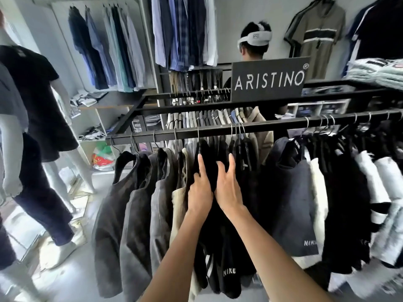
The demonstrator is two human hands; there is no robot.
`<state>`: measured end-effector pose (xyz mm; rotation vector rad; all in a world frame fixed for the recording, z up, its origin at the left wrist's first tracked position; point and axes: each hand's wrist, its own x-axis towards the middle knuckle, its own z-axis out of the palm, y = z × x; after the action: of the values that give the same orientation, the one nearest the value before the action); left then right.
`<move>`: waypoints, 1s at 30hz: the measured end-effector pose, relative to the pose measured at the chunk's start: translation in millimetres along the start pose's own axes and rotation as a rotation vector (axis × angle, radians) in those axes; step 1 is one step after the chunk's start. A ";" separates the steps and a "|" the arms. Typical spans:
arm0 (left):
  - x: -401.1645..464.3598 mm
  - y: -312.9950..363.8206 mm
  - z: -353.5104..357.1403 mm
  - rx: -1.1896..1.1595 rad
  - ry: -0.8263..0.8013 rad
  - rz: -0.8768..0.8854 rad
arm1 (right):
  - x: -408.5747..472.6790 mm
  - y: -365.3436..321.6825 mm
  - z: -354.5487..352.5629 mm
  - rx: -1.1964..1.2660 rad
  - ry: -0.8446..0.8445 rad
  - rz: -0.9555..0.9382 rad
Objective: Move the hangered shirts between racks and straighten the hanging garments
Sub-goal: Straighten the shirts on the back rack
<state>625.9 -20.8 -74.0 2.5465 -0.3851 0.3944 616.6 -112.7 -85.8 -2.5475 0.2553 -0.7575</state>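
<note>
The left hand [199,192] is reaching into the row of clothes with its forefinger straight and pointing up along a black shirt [207,162]; its other fingers are tucked into the fabric, so whether they are pinching it cannot be told. Just beside it, the right hand [229,190] is lying against the same black shirt with fingers spread and fairly straight, the fingertips pushing in between garments. That shirt is hanging by its hanger from the front rail [218,130] of a black rack, near the rail's middle. To the left of the hands, grey jackets [135,203] and a beige garment [180,205] are crowding the rail; to the right, a dark Nike shirt [292,203] and black-and-white tops [368,192] are pressing close. Behind the rail an ARISTINO sign [269,80] is standing on the rack, with a person [255,40] in a white headset beyond it. A mannequin [37,110] in dark clothes is standing at far left, near wall-hung shirts [109,51].
</note>
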 end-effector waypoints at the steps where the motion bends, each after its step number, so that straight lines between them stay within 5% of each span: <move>1: -1.9 0.6 -1.6 -0.019 -0.009 0.004 | -1.4 -0.4 -2.9 0.021 0.008 0.013; 12: -6.2 20.8 -18.5 -0.024 -0.083 -0.066 | -0.6 13.8 -15.5 0.173 0.039 0.066; 30: 1.9 -1.7 4.0 0.074 0.025 -0.049 | 1.2 1.8 -14.4 0.194 -0.014 0.119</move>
<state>629.0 -21.9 -77.4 2.6149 -0.3040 0.4293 609.5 -120.1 -75.5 -2.3323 0.3106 -0.6838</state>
